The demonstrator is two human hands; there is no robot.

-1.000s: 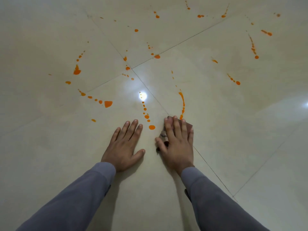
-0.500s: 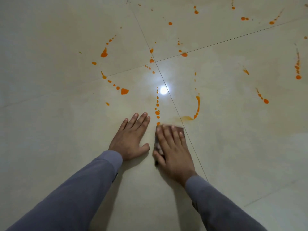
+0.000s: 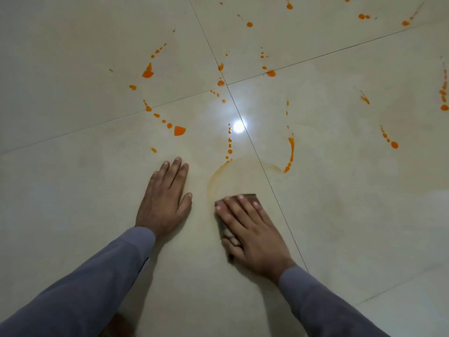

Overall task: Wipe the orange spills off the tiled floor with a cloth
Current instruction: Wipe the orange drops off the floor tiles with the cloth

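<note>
My right hand lies flat with straight fingers on a small dark brown cloth, pressing it to the beige tiled floor; most of the cloth is hidden under the hand. My left hand rests flat on the bare tile a little to the left, holding nothing. Just beyond the cloth a faint orange smear curves over the tile. Bright orange drops sit further out: a dotted line, a curved streak and a big blob.
More orange spatters lie across the far tiles, such as a blob at the left, a drop near the grout cross and a trail at the right. A lamp's reflection glares on the floor.
My right hand has dragged the cloth left and back toward me through the nearest drops, leaving a pale curved smear. The left hand stayed planted; the camera shifted.
</note>
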